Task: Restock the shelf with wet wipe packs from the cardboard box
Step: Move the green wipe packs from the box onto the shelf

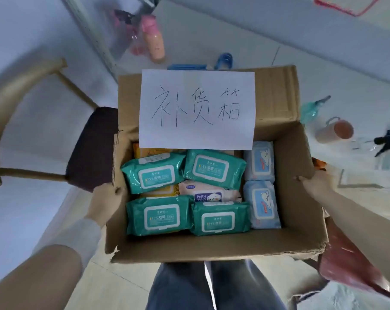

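An open cardboard box [296,175] hangs in front of me above my legs, a white handwritten sheet [197,108] on its far flap. Inside lie several teal wet wipe packs [159,217], two pale blue packs [262,203] along the right wall, a pink baby wipes pack [208,193] in the middle and yellow packs underneath. My left hand [104,203] grips the box's left wall. My right hand [315,183] grips the right wall's top edge, fingers curled over it. No shelf is clearly in view.
A wooden chair [86,151] with a dark seat stands left of the box. A pink bottle [153,39] and blue items [223,61] lie beyond it. A pink cup [334,133] and a teal bottle [312,108] sit to the right. A red bag [350,260] is at lower right.
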Demonstrator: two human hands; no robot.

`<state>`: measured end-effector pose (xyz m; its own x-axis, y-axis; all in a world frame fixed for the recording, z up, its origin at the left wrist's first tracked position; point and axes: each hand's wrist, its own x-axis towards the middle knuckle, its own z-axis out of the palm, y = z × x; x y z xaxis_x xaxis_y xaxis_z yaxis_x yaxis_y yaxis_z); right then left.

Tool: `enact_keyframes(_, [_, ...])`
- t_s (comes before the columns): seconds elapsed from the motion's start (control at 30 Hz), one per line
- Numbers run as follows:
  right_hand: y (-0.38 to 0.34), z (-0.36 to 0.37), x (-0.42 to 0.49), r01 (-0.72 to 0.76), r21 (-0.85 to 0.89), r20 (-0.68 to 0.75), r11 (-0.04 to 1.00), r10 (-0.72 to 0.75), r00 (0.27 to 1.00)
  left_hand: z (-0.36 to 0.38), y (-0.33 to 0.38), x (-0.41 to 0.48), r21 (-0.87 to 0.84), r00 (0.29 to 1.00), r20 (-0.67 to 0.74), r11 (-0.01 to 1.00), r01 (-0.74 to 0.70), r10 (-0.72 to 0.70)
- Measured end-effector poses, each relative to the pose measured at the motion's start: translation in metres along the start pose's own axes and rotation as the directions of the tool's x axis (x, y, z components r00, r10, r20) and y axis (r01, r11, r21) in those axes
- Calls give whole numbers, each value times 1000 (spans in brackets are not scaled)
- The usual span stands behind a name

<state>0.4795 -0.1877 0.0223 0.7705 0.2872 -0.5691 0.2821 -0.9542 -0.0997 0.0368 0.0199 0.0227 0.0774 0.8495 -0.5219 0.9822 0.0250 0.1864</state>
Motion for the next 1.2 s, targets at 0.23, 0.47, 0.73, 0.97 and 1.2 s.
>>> enact_keyframes(0.23, [142, -13, -49, -289, 163, -3, 943, 294, 956, 32, 99, -18, 140, 963, 87, 954, -266, 256])
enact_keyframes(0.47, [275, 6, -111, -532, 428, 34, 731, 575, 818, 81, 227, -36, 174, 861, 256, 855, -489, 441])
enact_keyframes(0.73, [399, 31, -157, -666, 585, 156, 464, 741, 654, 145, 375, -109, 226, 685, 391, 657, -719, 615])
enact_keyframes(0.97, [471, 37, -169, -763, 576, 241, 294, 831, 502, 210, 489, -166, 370, 489, 468, 339, -865, 736])
enact_keyframes(1.2, [504, 30, -175, -795, 602, 323, 70, 890, 323, 264, 597, -220, 308, 324, 577, 167, -937, 750])
